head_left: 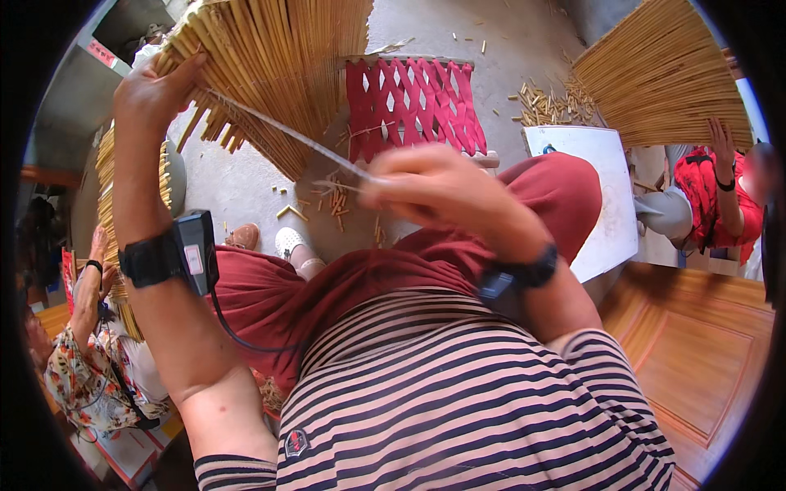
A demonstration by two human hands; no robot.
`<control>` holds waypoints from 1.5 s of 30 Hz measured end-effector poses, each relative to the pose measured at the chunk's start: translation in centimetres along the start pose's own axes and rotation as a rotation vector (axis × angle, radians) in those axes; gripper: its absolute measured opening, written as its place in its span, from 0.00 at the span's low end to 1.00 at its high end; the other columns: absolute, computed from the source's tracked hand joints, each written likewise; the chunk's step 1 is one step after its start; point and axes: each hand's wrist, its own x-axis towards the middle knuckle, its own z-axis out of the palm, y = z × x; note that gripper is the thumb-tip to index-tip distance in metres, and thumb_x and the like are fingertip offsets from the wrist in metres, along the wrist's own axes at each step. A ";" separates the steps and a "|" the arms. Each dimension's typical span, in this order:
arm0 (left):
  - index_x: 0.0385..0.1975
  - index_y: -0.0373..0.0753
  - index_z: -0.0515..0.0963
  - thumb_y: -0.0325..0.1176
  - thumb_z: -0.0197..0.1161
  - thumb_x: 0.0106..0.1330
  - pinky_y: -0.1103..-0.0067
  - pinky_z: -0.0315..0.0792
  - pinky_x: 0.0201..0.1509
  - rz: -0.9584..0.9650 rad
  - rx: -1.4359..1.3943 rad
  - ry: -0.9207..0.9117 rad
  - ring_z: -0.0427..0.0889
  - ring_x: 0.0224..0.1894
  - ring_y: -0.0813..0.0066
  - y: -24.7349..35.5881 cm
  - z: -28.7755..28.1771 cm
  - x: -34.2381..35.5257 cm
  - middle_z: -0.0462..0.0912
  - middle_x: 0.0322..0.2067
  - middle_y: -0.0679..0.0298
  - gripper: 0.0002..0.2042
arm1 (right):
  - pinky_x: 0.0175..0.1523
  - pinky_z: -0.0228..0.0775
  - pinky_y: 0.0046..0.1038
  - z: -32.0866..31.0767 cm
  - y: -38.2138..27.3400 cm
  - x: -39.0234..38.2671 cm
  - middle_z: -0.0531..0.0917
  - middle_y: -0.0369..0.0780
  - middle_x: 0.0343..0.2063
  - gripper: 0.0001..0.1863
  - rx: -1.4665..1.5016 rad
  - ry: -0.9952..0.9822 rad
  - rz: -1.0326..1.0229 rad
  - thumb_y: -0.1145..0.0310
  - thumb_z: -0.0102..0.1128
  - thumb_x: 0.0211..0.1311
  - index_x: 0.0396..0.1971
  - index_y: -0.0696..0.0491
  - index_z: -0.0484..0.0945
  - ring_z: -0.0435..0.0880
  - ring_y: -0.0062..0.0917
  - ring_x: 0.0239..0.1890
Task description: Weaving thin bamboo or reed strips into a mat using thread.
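Note:
A large mat of straw-coloured stalks point(270, 74) rises in front of me at the upper left, its lower edge ragged with uneven stalk ends. My left hand point(151, 98) grips its left edge, thumb stretched along the stalks; the other fingers are mostly hidden. From beside that thumb a pale cord point(286, 131) runs taut, down to the right. Its other end is held in my right hand point(446, 184), closed and slightly blurred above my lap. Black devices are strapped to both my wrists, and a cable hangs from the left one.
A stool with a woven red strap seat point(413, 106) stands ahead. Cut stalk pieces point(557, 105) litter the floor. To the right, a person in red point(712, 196) handles another stalk mat point(671, 78) beside a white board point(585, 184). Another person point(98, 352) works at far left.

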 end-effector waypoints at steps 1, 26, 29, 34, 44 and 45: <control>0.32 0.36 0.81 0.50 0.68 0.50 0.84 0.68 0.22 -0.051 0.126 0.041 0.72 0.16 0.85 -1.1 -2.0 -0.8 0.78 0.16 0.68 0.21 | 0.17 0.51 0.17 -1.9 0.6 -4.3 0.69 0.29 0.11 0.11 -0.067 0.026 0.028 0.65 0.53 0.61 0.25 0.57 0.78 0.61 0.11 0.12; 0.43 0.32 0.73 0.24 0.56 0.63 0.68 0.70 0.45 0.920 0.251 0.455 0.77 0.40 0.51 3.4 1.6 -9.1 0.78 0.39 0.48 0.10 | 0.29 0.65 0.17 -4.5 11.1 -28.8 0.79 0.34 0.19 0.06 0.220 0.597 0.281 0.69 0.60 0.53 0.27 0.55 0.81 0.75 0.16 0.22; 0.30 0.32 0.76 0.20 0.53 0.56 0.72 0.71 0.36 0.406 -0.219 -0.195 0.78 0.30 0.54 1.1 7.4 -18.6 0.78 0.27 0.51 0.05 | 0.27 0.61 0.17 -4.4 11.4 -27.3 0.76 0.34 0.17 0.07 0.256 0.465 0.248 0.70 0.58 0.55 0.28 0.58 0.80 0.70 0.15 0.19; 0.54 0.38 0.65 0.42 0.57 0.64 0.60 0.69 0.51 -0.727 -0.913 -0.928 0.76 0.45 0.56 -3.1 18.1 -22.3 0.72 0.50 0.52 0.22 | 0.28 0.61 0.18 -4.3 12.0 -27.8 0.76 0.34 0.17 0.08 0.407 0.458 0.173 0.69 0.57 0.56 0.29 0.58 0.80 0.70 0.17 0.20; 0.37 0.41 0.69 0.38 0.50 0.69 0.86 0.60 0.22 -0.649 -1.916 -0.511 0.57 0.16 0.85 -4.0 12.8 -20.9 0.57 0.14 0.74 0.08 | 0.27 0.67 0.19 -4.8 13.5 -26.1 0.80 0.36 0.22 0.06 0.644 0.876 0.036 0.69 0.57 0.58 0.32 0.56 0.77 0.75 0.17 0.21; 0.35 0.41 0.69 0.38 0.49 0.70 0.87 0.56 0.18 -0.598 -1.902 -0.539 0.50 0.14 0.86 -3.6 11.0 -21.1 0.52 0.13 0.75 0.08 | 0.25 0.65 0.18 -4.7 12.8 -25.2 0.78 0.34 0.19 0.05 0.628 0.940 0.113 0.69 0.56 0.59 0.31 0.55 0.76 0.72 0.15 0.18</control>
